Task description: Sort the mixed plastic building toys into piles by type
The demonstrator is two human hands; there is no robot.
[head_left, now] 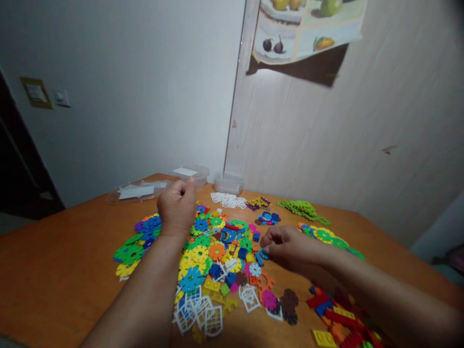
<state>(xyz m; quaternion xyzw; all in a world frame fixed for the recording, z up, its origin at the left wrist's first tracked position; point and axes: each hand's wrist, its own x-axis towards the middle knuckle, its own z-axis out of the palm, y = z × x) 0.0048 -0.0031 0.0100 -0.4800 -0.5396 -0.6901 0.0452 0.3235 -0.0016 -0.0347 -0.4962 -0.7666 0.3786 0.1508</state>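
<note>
My left hand is raised above the far left part of a large mixed pile of plastic building pieces, its fingers curled closed; whatever they hold, if anything, is hidden. At the pile's right side my right hand is low, fingers bent together at a small blue notched disc, which appears pinched at the fingertips. The pile has flower-shaped discs, such as a yellow disc and an orange disc, along with small bricks like a yellow brick. White lattice window pieces lie at its near edge.
Sorted groups sit around: green pieces, white lattice pieces, blue discs, yellow-green discs and red bricks. Clear plastic tubs and a clear lid stand by the wall on the orange table.
</note>
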